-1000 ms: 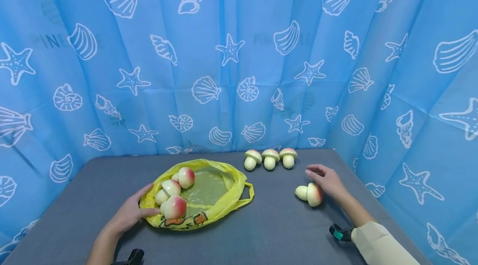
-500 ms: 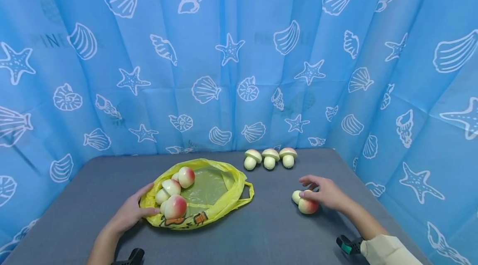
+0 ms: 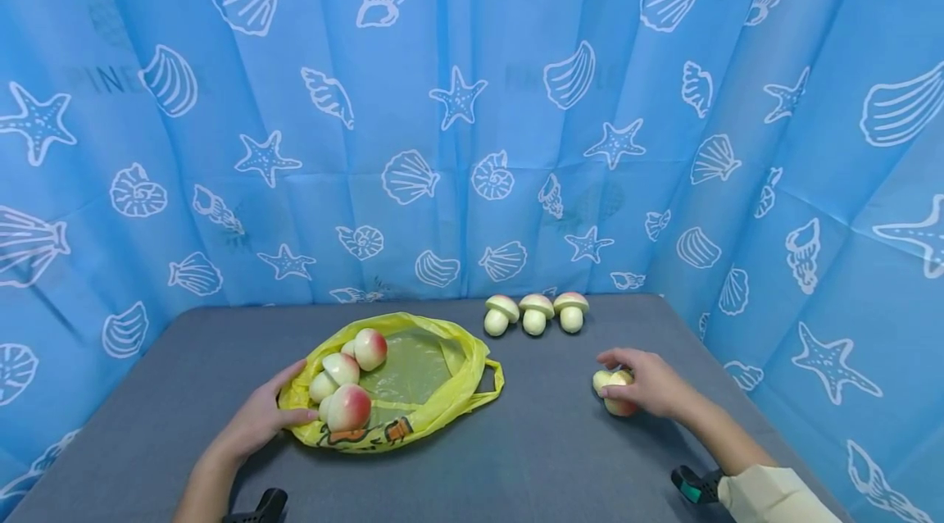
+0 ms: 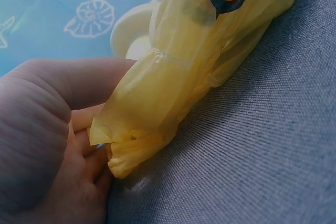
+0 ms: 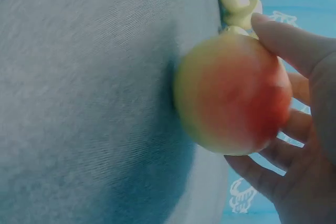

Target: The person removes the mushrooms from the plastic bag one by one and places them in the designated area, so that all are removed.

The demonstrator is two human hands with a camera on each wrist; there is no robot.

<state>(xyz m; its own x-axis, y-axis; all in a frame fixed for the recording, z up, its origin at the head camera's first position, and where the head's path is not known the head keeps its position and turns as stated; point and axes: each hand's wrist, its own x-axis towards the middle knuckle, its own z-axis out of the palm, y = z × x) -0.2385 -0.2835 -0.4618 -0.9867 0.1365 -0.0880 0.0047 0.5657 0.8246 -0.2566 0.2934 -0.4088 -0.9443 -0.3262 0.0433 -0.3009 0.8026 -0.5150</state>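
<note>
Gripping the toy mushroom (image 5: 236, 98), your right hand (image 3: 652, 384) had its thumb along one side and its fingers curled round the other, well to the right of the yellow bag (image 3: 442, 411). Half a second earlier the thumb lay across that mushroom more loosely; since then the hold had closed in and the piece had shifted slightly away from the bag. Whether it had left the table (image 3: 531, 457), you could not tell. Your left hand (image 3: 258, 416) pinched the bag's left edge, as before. That change seemed to put both of your hands to work: one apparently steadying the bag, the other securing a mushroom outside it. Inside the bag's left part lay a trio of mushrooms (image 3: 342, 369); beyond the bag, to its right, stood a row of three mushrooms (image 3: 536, 314), touched by neither hand. Behind the bag hung the blue curtain (image 3: 457, 203).
</note>
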